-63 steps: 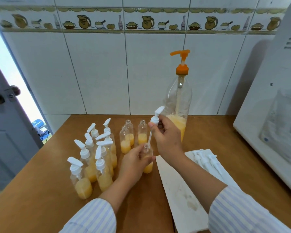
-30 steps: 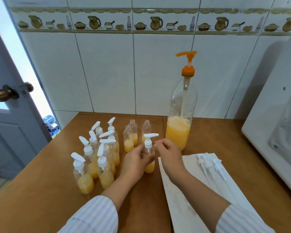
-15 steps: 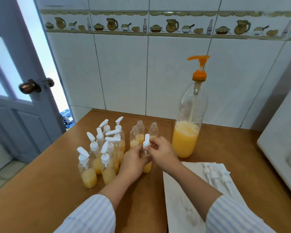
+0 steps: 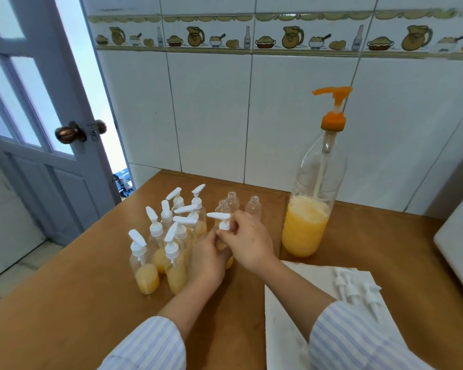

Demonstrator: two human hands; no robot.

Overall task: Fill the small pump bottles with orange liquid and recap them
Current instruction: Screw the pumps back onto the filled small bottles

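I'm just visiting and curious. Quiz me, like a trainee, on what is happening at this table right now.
1. True or false: the large bottle has a white pump.
2. How many small bottles behind the hands stand uncapped? A) one B) three C) five
3. Fill in: the right hand pinches the collar of a white ___ on the bottle that the left hand holds.

Key
1. False: its pump is orange.
2. B: three open bottles.
3. Pump cap.
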